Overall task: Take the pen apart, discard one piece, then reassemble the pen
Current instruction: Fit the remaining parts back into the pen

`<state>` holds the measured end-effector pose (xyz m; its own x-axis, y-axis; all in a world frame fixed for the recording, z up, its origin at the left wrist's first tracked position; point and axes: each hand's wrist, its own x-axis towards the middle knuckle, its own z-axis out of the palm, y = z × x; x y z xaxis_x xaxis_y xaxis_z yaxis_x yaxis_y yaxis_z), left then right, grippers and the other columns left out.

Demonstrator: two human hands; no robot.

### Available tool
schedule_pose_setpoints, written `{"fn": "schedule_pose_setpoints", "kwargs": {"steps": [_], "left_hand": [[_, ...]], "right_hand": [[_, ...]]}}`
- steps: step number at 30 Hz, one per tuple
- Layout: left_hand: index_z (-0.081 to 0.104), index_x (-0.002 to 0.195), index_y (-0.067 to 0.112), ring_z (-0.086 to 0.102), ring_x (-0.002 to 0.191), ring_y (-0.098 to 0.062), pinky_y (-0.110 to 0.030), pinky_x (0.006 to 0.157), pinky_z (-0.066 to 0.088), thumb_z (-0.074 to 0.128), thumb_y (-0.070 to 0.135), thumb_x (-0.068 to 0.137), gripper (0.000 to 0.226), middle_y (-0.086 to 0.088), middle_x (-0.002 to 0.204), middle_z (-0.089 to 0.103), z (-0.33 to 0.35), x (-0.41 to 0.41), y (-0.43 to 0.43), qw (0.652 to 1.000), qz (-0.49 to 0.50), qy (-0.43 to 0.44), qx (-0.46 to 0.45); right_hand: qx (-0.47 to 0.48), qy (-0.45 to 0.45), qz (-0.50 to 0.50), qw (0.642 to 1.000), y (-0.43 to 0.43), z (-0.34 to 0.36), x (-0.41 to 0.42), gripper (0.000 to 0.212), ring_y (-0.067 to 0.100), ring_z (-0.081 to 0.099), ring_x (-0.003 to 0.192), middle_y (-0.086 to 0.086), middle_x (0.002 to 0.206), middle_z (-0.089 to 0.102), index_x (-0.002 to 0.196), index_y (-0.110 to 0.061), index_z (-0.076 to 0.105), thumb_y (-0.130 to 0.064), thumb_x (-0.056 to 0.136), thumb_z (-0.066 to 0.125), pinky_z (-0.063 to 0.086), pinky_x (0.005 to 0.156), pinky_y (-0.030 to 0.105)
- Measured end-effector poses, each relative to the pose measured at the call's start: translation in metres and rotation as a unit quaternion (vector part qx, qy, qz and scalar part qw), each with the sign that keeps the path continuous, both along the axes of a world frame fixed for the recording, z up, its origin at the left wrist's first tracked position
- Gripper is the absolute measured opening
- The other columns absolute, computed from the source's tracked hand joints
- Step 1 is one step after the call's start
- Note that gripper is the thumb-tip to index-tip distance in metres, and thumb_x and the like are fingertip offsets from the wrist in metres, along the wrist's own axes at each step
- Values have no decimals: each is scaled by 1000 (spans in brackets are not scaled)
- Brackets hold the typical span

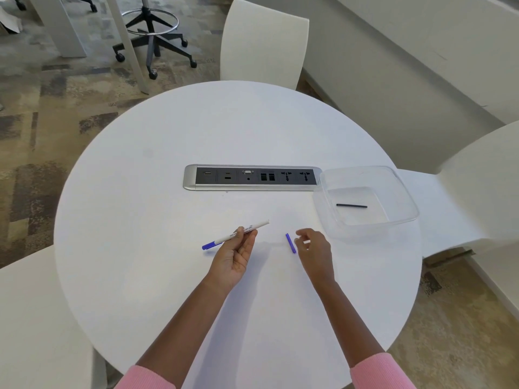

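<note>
Pen point(235, 234) parts are lying in three places across the round white bench point(157, 192). The left hand point(234, 255) is holding the white barrel of the pen above the bench, thumb and fingertips pinched around its middle, palm turned up. The barrel is slanting from lower left to upper right, with its blue cap point(211, 245) pointing down toward the left and its open white end pointing up toward the right.

The right hand point(313, 247) is hovering just beside a small blue piece point(291, 243), which is lying on the bench between the two hands. The fingers are loosely curled and a little apart, closed on nothing; whether a fingertip is touching the blue piece is hard to tell.

A clear plastic tub point(404, 192) is sitting at the right edge of the bench, beyond the right hand. A thin black rod point(351, 206) is lying flat on its floor, running left to right.

A silver socket strip point(252, 177) with dark ports is sitting flush in the middle of the bench, its right end next to the tub. Pink sleeves point(380, 372) are covering both forearms near the lower edge of the view. White chairs point(264, 43) are standing around the bench on a patterned carpet.
</note>
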<state>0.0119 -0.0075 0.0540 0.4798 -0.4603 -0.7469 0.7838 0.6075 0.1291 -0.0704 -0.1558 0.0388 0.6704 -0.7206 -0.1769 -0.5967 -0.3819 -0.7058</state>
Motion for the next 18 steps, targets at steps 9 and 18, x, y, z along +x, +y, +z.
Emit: {"fn": "schedule_pose_setpoints", "kwargs": {"steps": [9, 18], "left_hand": [[60, 81, -3, 71, 55, -23, -27, 74, 53, 51, 1, 89, 13, -14, 60, 71, -8, 3, 5, 1000, 8, 2, 14], [61, 80, -1, 71, 59, -20, -26, 83, 52, 54, 4, 88, 12, -11, 59, 71, -7, 6, 9, 999, -7, -17, 38]], "right_hand": [[-46, 73, 38, 996, 2, -21, -7, 15, 28, 58, 88, 15, 100, 57, 94, -7, 58, -15, 82, 61, 45, 75, 34], [48, -46, 3, 998, 9, 0, -4, 3, 18, 60, 74, 4, 83, 66, 85, -12, 60, -12, 84, 57, 44, 57, 17]]}}
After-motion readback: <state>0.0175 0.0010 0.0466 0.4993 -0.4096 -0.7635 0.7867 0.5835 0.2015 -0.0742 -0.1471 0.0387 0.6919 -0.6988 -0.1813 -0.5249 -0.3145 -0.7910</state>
